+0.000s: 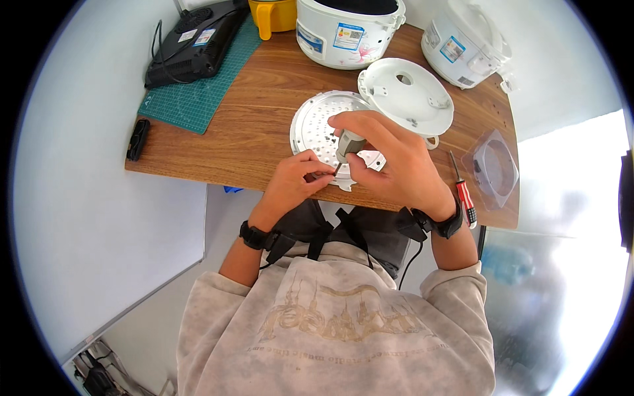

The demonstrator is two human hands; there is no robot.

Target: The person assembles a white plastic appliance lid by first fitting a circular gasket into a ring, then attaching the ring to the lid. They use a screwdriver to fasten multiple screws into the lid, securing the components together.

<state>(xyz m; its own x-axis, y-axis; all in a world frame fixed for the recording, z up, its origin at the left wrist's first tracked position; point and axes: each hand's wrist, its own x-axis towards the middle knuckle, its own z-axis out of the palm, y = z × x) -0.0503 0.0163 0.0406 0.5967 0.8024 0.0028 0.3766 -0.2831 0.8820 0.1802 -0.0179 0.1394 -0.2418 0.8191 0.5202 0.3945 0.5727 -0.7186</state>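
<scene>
My right hand (404,162) is closed round the thick grey handle of a screwdriver (348,146), its thin shaft pointing down at the near edge of a round, perforated metal plate (309,127). Beside the screwdriver tip, my left hand (289,183) has thumb and fingers pinched together at the plate's rim; whatever lies between them is too small or hidden to name. Much of the plate's right part is covered by my right hand. A round white plastic lid piece (422,99) with a hole lies just behind, overlapping the plate's far edge.
A red-and-black screwdriver (465,198) and a clear plastic part (495,170) lie on the right. Two white rice cookers, one lidless (340,43), one lidded (462,49), stand at the back. A green cutting mat (181,109), black device (198,49), yellow container (277,14) and small black object (137,140) are left.
</scene>
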